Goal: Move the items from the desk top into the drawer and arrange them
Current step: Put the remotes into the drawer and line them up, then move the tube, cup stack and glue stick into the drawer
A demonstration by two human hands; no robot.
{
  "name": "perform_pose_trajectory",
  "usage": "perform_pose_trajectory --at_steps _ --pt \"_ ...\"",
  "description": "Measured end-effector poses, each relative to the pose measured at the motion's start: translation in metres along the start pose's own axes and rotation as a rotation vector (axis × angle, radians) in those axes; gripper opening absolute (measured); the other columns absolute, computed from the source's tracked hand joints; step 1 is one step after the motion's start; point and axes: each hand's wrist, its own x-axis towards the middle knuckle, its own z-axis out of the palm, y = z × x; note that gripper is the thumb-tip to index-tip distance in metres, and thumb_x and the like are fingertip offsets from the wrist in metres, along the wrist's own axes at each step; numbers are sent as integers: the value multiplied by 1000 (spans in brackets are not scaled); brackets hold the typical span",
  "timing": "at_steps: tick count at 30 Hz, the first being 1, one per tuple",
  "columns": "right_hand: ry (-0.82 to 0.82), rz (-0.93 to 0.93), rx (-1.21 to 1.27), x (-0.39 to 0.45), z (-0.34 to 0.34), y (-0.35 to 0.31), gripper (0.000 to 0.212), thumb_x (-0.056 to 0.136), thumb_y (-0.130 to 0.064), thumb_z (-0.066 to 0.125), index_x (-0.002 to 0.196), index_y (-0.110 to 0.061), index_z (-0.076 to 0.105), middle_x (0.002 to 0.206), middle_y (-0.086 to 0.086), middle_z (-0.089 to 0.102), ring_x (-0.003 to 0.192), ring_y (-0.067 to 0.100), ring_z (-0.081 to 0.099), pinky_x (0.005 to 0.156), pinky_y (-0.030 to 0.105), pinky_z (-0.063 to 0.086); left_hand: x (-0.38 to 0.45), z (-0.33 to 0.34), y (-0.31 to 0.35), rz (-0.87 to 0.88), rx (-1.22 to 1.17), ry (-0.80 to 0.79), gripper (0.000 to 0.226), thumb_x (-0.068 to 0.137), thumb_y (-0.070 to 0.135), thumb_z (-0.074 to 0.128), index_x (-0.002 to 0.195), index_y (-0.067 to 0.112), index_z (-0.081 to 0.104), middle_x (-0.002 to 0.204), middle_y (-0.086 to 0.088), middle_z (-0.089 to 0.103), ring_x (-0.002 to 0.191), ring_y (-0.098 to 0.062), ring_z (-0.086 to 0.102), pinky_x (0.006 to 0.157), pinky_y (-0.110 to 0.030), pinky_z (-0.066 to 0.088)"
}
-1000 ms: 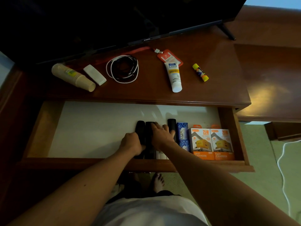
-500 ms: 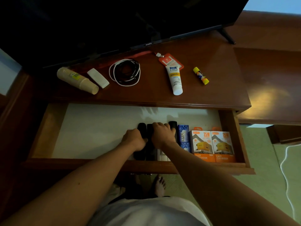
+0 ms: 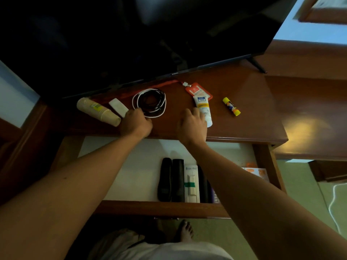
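A: Dim room, glossy brown desk top (image 3: 234,128) under a dark TV (image 3: 150,34); the drawer (image 3: 163,208) sat open below.

B: Left hand (image 3: 135,122) was curled at the coiled cables (image 3: 150,102), beside the white block (image 3: 118,107). Gripping? Couldn't tell.

A: Right hand (image 3: 191,124) lay spread, fingers on the white tube (image 3: 203,109), not closed.

B: Glue stick (image 3: 231,106) lay right of the tube. In the drawer, remotes (image 3: 171,180) were lined up, with bare white liner left of them.

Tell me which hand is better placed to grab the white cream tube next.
Right. The right hand already sits against the white cream tube, while the left hand is over by the coiled cables.
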Motion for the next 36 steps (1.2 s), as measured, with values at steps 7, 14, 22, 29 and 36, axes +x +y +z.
perform_pose_trajectory --at_steps 7,14,22,29,36 --pt "-235 337 -148 39 -13 9 74 90 -6 55 153 -27 23 164 21 3 146 50 11 115 60 20 38 -20 0 -122 514 -90 63 87 37 58 140 7 43 139 -20 44 126 -44 40 105 -52 32" --pt "-275 354 -149 37 0 14 65 91 -7 63 147 -20 33 145 18 30 129 43 38 102 52 39 47 -23 1 -103 804 -200 33 87 28 53 119 22 61 125 -9 57 120 -36 41 101 -45 25" --pt "-127 327 -38 28 19 2 42 97 -9 55 138 -10 46 138 19 35 120 41 43 93 49 48 56 -22 -15 -76 747 -143 46 84 30 58 129 20 55 134 -17 49 121 -39 40 99 -44 26" --pt "-101 277 66 14 31 -9 43 96 -17 53 138 -9 48 136 16 36 119 38 41 95 47 44 71 -27 -23 -41 829 -94 63 84 42 49 141 18 38 134 -21 50 124 -42 36 102 -49 20" --pt "-133 311 50 21 30 -20 44 98 -31 57 136 -12 46 136 15 39 124 37 43 94 46 50 81 -19 -17 -41 854 -202 69 89 33 50 150 11 26 121 -11 64 127 -43 44 108 -53 16"
